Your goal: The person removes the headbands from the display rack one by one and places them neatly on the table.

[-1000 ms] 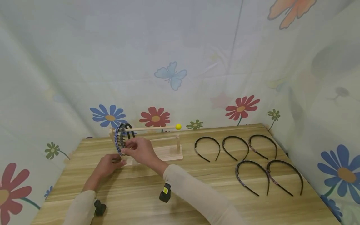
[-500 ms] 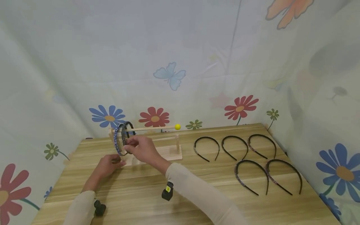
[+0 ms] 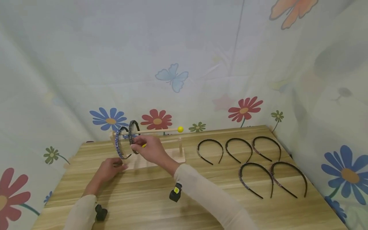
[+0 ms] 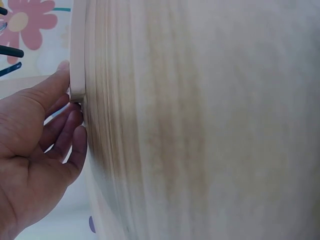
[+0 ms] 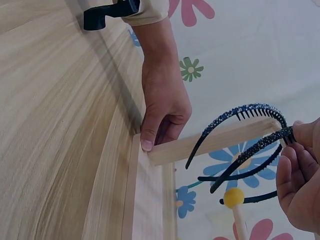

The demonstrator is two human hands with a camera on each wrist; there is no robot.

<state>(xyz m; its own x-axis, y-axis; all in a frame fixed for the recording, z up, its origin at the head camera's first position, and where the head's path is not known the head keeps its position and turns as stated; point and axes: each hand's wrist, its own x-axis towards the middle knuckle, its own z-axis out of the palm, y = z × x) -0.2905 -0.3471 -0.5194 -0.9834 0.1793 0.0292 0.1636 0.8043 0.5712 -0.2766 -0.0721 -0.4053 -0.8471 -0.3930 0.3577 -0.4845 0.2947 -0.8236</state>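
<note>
My left hand point(image 3: 107, 171) grips the left end of a wooden stand point(image 3: 178, 154), thumb over its base edge in the left wrist view. Between thumb and fingers, my right hand point(image 3: 152, 149) pinches a black toothed headband point(image 3: 131, 130) with dark rhinestones. This headband stands upright at the upper rod point(image 3: 161, 131), which ends in a yellow ball point(image 3: 180, 129). A blue-rhinestone headband point(image 3: 117, 143) hangs on the same rod to the left, near the stand's upright. The right wrist view shows the two headbands apart, the pinched one point(image 5: 255, 148) closer to the ball.
Several black headbands point(image 3: 211, 140) lie in two rows on the right of the wood-grain table point(image 3: 138, 204). A second yellow ball point(image 3: 144, 145), on the lower rod, shows partly behind my right hand. A flower-print cloth point(image 3: 201, 48) encloses the table at the back and sides.
My right hand has moved right and slightly up along the rod, drawing the dark headband away from the blue one. My left hand has stayed on the stand.
</note>
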